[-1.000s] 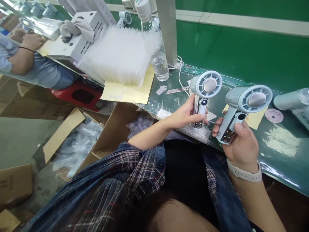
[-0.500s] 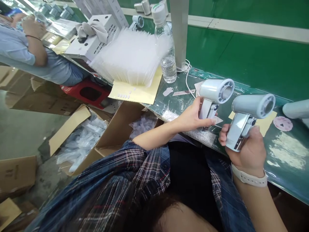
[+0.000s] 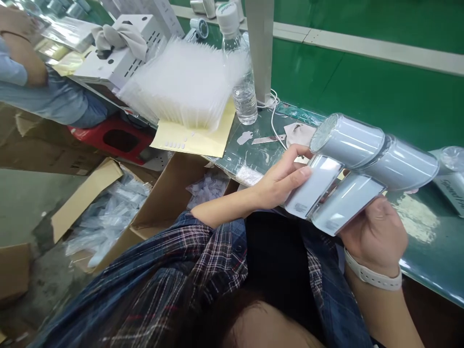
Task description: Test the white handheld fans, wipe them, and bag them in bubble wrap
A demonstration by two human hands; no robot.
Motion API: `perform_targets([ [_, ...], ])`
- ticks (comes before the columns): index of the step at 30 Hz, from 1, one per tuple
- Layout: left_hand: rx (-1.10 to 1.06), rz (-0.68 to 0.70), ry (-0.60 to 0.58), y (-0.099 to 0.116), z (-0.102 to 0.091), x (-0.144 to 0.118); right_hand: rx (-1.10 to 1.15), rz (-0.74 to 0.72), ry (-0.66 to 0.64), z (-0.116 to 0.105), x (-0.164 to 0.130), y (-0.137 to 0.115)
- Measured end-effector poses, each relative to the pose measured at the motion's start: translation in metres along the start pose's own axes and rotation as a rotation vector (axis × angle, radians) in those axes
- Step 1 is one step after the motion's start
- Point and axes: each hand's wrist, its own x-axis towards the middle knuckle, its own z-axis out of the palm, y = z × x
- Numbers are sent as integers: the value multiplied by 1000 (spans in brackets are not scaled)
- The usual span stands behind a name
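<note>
Change: both pale grey plastic handheld fans, left fan [image 3: 328, 159] and right fan [image 3: 377, 186], now turned backs-up, touching, over table [image 3: 427, 241] at 3 o'clock | left hand [image 3: 281, 181] fingers wrapped on handle | right hand [image 3: 377, 232] grips handle | front checks seem done.

Two handheld fans held side by side, one in the left hand [image 3: 286, 181], one in the right hand [image 3: 377, 232], a third fan [image 3: 451, 169] at three o'clock, one water bottle [image 3: 241, 87] at twelve o'clock, two open cardboard boxes at eight o'clock
</note>
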Motion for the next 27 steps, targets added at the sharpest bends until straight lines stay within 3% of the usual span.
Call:
perform_targets([
  [3, -137, -55, -50, 4, 1, 9, 35, 21, 34, 3, 7, -6],
  [9, -312, -192, -151, -5, 9, 41, 123, 209, 27, 7, 32, -10],
  [15, -361, -186, -95, -6, 8, 43, 33, 112, -39, 11, 28, -20],
  [20, -347, -134, -124, 0, 6, 39, 88, 23, -51, 14, 22, -27],
  [27, -246, -92, -74, 4, 4, 33, 90, -152, 113, 6, 23, -23],
])
